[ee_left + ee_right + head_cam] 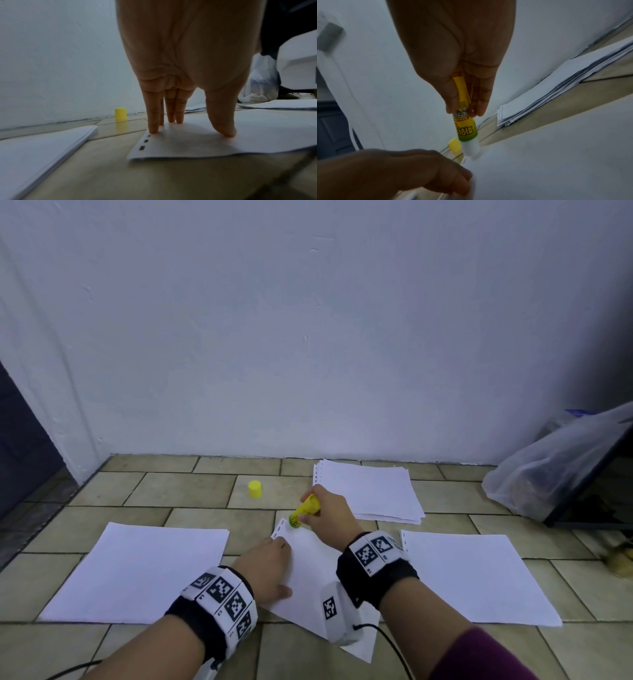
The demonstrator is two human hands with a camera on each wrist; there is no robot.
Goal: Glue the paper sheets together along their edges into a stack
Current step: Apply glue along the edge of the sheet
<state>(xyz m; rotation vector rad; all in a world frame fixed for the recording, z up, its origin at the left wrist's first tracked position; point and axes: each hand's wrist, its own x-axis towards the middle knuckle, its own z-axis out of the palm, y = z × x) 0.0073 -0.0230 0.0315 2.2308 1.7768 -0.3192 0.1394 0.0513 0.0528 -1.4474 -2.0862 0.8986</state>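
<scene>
A white sheet with punched holes (308,577) (205,143) lies askew on the tiled floor in front of me. My left hand (267,566) (188,127) presses it down with straight fingers near its far left corner. My right hand (329,511) (465,106) grips an uncapped yellow glue stick (303,511) (465,128), tilted, its white tip touching the sheet's far corner. The yellow cap (255,488) (120,114) (454,146) stands on the floor beyond.
A pile of paper (133,573) (42,151) lies to the left, a sheet (476,577) to the right, a thicker pile of sheets (370,491) (565,86) near the wall. A plastic bag (555,467) and dark frame sit far right. Cables trail by my arms.
</scene>
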